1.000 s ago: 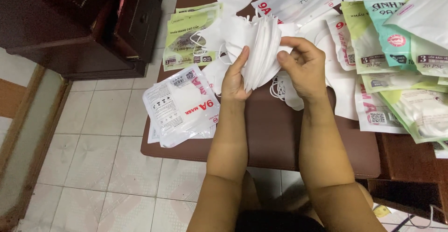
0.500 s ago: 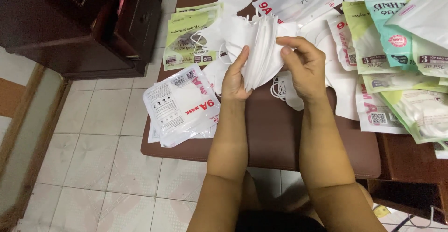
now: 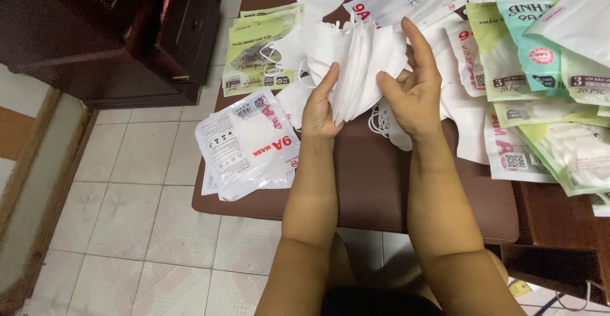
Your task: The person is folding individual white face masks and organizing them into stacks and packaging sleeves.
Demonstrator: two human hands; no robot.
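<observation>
Head view, the only one I have. Both hands sit just above the middle of the frame, over a brown desk [image 3: 375,182] that fills the centre and right.

My left hand [image 3: 319,106] is closed around the lower left edge of a stack of white masks [image 3: 356,58], thumb up along its near face and the other fingers hidden behind. My right hand [image 3: 413,90] presses against the stack's right side, index finger stretched up along the outer mask and the rest curled loosely. So both hands hold the same stack, pinched between them, and neither is spread wide.

The stack stands on edge, fanned slightly, its long axis running from the hands up and a little left toward the top of the frame. It lies directly between the two hands and above them; both are touching it, so neither is nearer. Thin ear loops [image 3: 381,122] dangle below the right hand.

At the left of the frame, on the desk's left edge, lies a clear packet [image 3: 248,144] with red print, partly overhanging. A green packet [image 3: 257,58] sits above it. Along the right, many overlapping packets [image 3: 540,81] in green, teal and white crowd the desk. A dark cabinet [image 3: 108,30] fills the upper left, above a tiled floor [image 3: 127,240].
</observation>
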